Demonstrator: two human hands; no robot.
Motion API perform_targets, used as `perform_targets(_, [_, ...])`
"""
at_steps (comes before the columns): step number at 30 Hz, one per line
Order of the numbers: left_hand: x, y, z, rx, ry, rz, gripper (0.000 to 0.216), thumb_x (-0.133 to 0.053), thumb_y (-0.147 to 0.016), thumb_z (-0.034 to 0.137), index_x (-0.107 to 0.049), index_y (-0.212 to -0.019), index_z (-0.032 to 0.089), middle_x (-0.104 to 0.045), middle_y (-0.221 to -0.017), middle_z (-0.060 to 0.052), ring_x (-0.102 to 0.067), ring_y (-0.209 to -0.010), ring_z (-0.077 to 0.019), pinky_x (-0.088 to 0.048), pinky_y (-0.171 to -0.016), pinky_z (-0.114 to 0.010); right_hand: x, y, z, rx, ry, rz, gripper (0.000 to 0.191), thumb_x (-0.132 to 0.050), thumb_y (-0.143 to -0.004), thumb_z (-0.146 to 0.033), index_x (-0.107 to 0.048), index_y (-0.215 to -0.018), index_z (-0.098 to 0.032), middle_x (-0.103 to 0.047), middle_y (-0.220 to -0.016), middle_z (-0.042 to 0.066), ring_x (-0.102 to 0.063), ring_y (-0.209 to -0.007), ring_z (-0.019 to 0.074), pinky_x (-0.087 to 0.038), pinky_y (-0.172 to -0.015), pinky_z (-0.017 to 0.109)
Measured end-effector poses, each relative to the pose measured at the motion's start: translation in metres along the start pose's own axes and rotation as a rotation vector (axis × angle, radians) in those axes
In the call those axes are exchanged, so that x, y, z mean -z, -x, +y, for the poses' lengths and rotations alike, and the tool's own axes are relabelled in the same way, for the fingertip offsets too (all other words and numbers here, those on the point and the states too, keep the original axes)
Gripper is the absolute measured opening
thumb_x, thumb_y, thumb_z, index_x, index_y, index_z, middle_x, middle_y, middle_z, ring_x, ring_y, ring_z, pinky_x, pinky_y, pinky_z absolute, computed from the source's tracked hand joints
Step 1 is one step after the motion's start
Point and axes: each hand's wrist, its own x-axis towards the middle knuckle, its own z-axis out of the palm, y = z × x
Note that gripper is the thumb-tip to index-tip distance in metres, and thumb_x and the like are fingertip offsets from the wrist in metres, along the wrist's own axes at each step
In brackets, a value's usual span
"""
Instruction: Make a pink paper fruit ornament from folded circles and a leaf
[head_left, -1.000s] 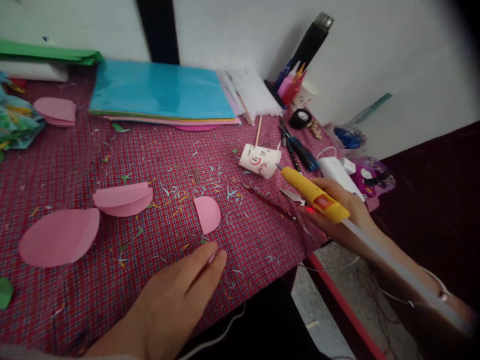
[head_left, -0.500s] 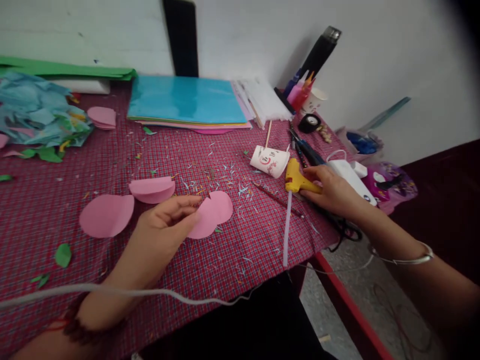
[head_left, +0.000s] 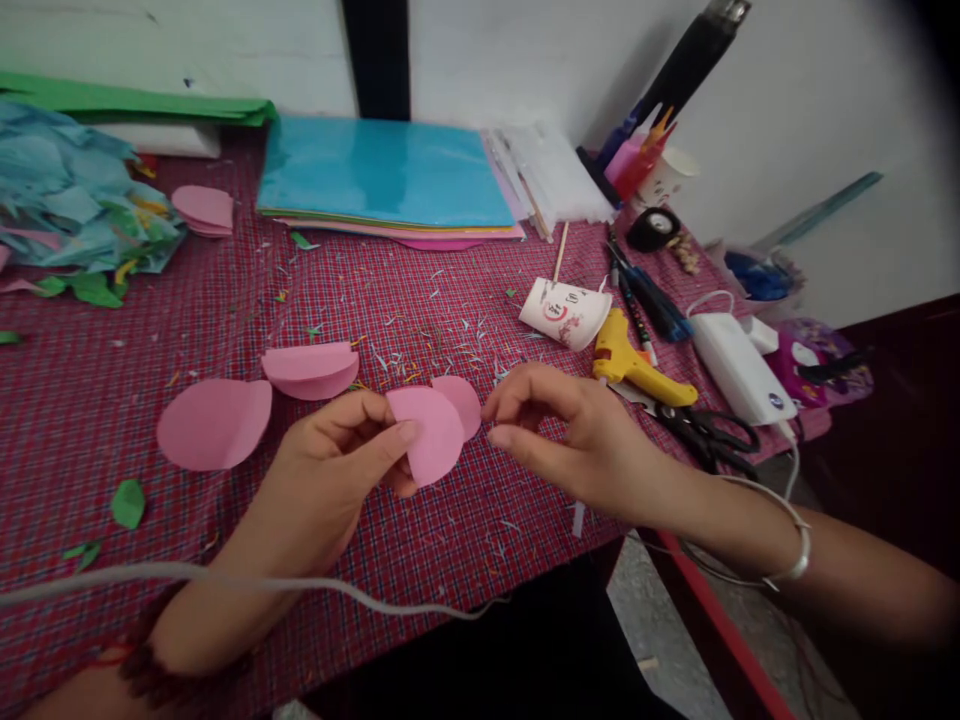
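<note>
My left hand (head_left: 337,450) pinches a pink paper piece (head_left: 439,440) between thumb and fingers, held above the table. It has a rounded front flap and a smaller rounded lobe behind. My right hand (head_left: 577,430) is at the lobe's right edge, fingers curled, a small gap between thumb and index fingertip; I see nothing held in it. Behind this hand the yellow glue gun (head_left: 622,360) lies on the table, its glue stick (head_left: 578,519) partly hidden by the hand. Left of my left hand lie a pink paper circle (head_left: 214,425) and a folded pink circle (head_left: 311,370).
A white cord (head_left: 300,585) crosses in front of my left forearm. A paper cup (head_left: 566,312) lies on its side. Black scissors (head_left: 709,435) and a white power bank-like box (head_left: 739,370) are at right. Coloured sheets (head_left: 390,175) and crumpled blue paper (head_left: 67,190) are behind.
My right hand has let go of the glue gun and moved left to the pink paper. My left hand has turned the paper so its front flap faces me. The view has shifted slightly.
</note>
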Motion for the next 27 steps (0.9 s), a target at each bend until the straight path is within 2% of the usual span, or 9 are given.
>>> perform_targets(3, [0.002,0.001,-0.001,0.01,-0.025,-0.051,0.014,-0.071,-0.074,0.021,-0.059,-0.071,0.016,-0.06,-0.06,0.005,-0.054,-0.049,-0.0052,-0.045,-0.046,-0.015,-0.017,-0.016,0.004,-0.086,-0.186,-0.005,0.013,-0.061,-0.083,-0.02,-0.05,-0.077,-0.019,-0.052,-0.071,-0.003,-0.048,-0.061,0.0093,-0.041,-0.055,0.024])
perform_targets(7, [0.004,0.001,-0.005,0.014,-0.074,-0.105,0.014,-0.067,-0.08,0.024,-0.059,-0.071,0.016,-0.059,-0.059,0.005,-0.056,-0.051,-0.0055,-0.047,-0.05,-0.015,-0.026,-0.026,0.012,-0.162,-0.402,-0.037,0.015,-0.061,-0.079,-0.017,-0.047,-0.075,-0.02,-0.046,-0.067,-0.006,-0.044,-0.06,0.0087,-0.038,-0.055,0.023])
perform_targets(13, [0.002,0.002,0.0,0.008,-0.11,-0.087,0.029,-0.047,-0.092,0.037,-0.061,-0.079,0.015,-0.062,-0.067,0.0,-0.059,-0.057,-0.0115,-0.05,-0.048,-0.023,-0.026,-0.025,0.017,-0.209,-0.518,-0.033,0.016,-0.062,-0.077,-0.017,-0.047,-0.075,-0.02,-0.048,-0.069,-0.005,-0.045,-0.063,0.0092,-0.039,-0.059,0.025])
perform_targets(15, [0.003,0.003,0.003,-0.1,-0.325,-0.072,0.03,-0.044,-0.093,0.035,-0.06,-0.079,0.015,-0.061,-0.067,-0.001,-0.058,-0.056,-0.0121,-0.049,-0.049,-0.025,-0.019,-0.024,0.019,-0.206,-0.486,-0.02,0.015,-0.062,-0.077,-0.017,-0.048,-0.074,-0.02,-0.046,-0.066,-0.006,-0.043,-0.059,0.0083,-0.037,-0.057,0.024])
perform_targets(20, [0.008,0.005,0.003,-0.72,-1.21,-0.145,0.022,-0.045,-0.092,0.022,-0.062,-0.08,0.015,-0.063,-0.078,-0.005,-0.059,-0.073,-0.0201,-0.05,-0.067,-0.038,0.009,-0.028,0.037,-0.241,-0.367,0.083,0.011,-0.063,-0.078,-0.018,-0.052,-0.076,-0.018,-0.049,-0.066,-0.005,-0.042,-0.057,0.0079,-0.034,-0.053,0.025])
perform_targets(21, [0.008,0.006,0.001,-0.78,-1.337,-0.169,0.022,-0.045,-0.091,0.019,-0.063,-0.081,0.015,-0.064,-0.081,-0.007,-0.059,-0.076,-0.0223,-0.051,-0.069,-0.041,0.013,-0.029,0.04,-0.265,-0.364,0.079,0.01,-0.063,-0.079,-0.019,-0.053,-0.077,-0.018,-0.05,-0.066,-0.005,-0.042,-0.056,0.0079,-0.033,-0.053,0.025])
perform_targets(23, [0.008,0.007,-0.002,-0.809,-1.526,-0.217,0.019,-0.047,-0.088,0.014,-0.065,-0.085,0.014,-0.065,-0.085,-0.009,-0.059,-0.079,-0.0254,-0.052,-0.068,-0.043,0.017,-0.031,0.045,-0.309,-0.364,0.026,0.006,-0.061,-0.08,-0.019,-0.055,-0.078,-0.018,-0.05,-0.065,-0.005,-0.043,-0.056,0.0083,-0.033,-0.053,0.025])
perform_targets(27, [0.003,0.012,-0.004,-0.85,-1.681,-0.253,0.021,-0.049,-0.08,0.006,-0.068,-0.088,0.012,-0.067,-0.087,-0.01,-0.06,-0.076,-0.027,-0.053,-0.061,-0.042,0.011,-0.035,0.044,-0.33,-0.32,-0.084,0.003,-0.059,-0.079,-0.017,-0.056,-0.078,-0.018,-0.054,-0.069,-0.003,-0.048,-0.062,0.0104,-0.037,-0.057,0.026])
